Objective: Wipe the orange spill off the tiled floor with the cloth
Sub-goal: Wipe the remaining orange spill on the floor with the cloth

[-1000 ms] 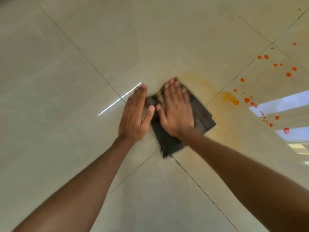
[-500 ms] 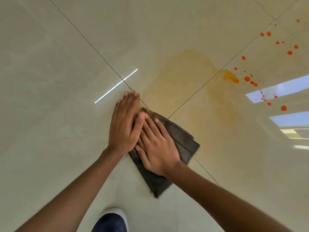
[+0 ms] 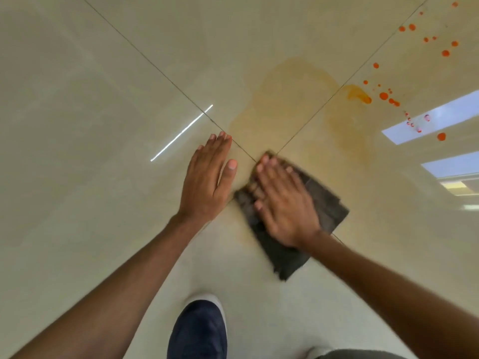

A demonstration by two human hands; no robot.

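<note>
A dark grey folded cloth (image 3: 325, 206) lies flat on the cream tiled floor (image 3: 103, 99), just below where the grout lines cross. My right hand (image 3: 282, 200) presses flat on top of it, fingers together, blurred with motion. To its left, my left hand (image 3: 207, 177) rests flat on the bare tile, fingers extended, clear of the cloth. A pale orange smear (image 3: 290, 104) spreads over the tiles above the cloth. A thicker orange blob (image 3: 359, 95) and several orange droplets (image 3: 445, 53) lie at the upper right.
My dark blue shoe with a white sole (image 3: 198, 330) stands at the bottom centre. Bright window reflections (image 3: 438, 117) glare on the tiles at the right. A thin white light streak (image 3: 181, 133) crosses the floor left of my hands.
The cloth was pulled back toward me from the smear, then shifted right with my right hand. My left hand has come off the cloth onto bare tile. My shoe came into view.
</note>
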